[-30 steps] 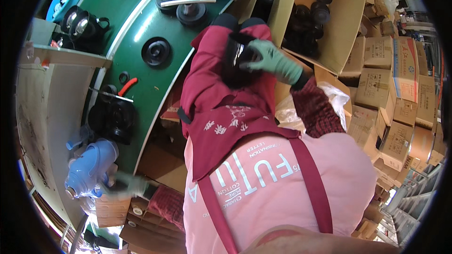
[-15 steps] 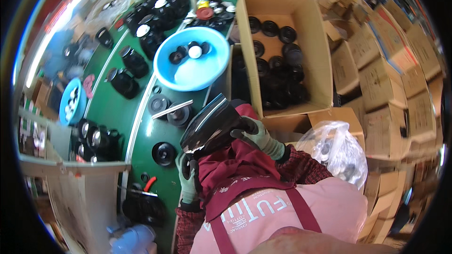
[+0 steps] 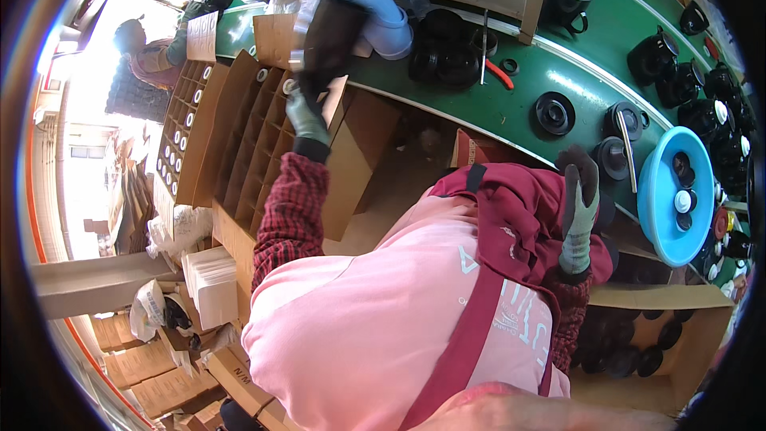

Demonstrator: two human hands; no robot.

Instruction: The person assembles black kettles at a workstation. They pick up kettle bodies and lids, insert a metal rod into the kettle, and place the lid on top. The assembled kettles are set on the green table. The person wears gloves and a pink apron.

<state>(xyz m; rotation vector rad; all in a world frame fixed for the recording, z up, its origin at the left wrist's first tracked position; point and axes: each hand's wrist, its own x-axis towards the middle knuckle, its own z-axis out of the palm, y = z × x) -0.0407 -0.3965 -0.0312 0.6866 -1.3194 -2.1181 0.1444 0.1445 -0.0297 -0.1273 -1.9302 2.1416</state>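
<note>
Head view, bench and cartons, one person with two gloved hands.

Item: left hand (image 3: 306, 117), arm stretched out to the person's left; fingers closed around the lower end of a black vessel; exact finger placement blurred.

Item: black vessel (image 3: 339, 38), held in that hand, tilted, blurred; positioned in front of the blue bottle (image 3: 373, 12) and at the edge of the divided carton (image 3: 257, 140). Contact with either: cannot tell.

Item: right hand (image 3: 580, 211), over the lap beside the bench edge; fingers extended, thumb apart from them, nothing seen in the grip.

Item: green bench (image 3: 519, 104), bearing black pieces (image 3: 447, 52), a metal strip (image 3: 484, 46), a red-handled tool (image 3: 500, 74), a small ring (image 3: 509, 66) and a black lid (image 3: 554, 113) lying flat.

Item: two further lids (image 3: 611, 161), near the right hand, a pale bar (image 3: 626, 150) lying across them.

Item: blue basin (image 3: 650, 211), holding dark caps and one white cap.

Item: black jugs (image 3: 702, 118), grouped at far right.

Item: open box (image 3: 702, 303), lower right, dark lids inside.

Item: second carton (image 3: 209, 132), beside the divided one, white-topped pieces in its cells.

Item: co-worker (image 3: 155, 56), upper left, beyond the cartons.
</note>
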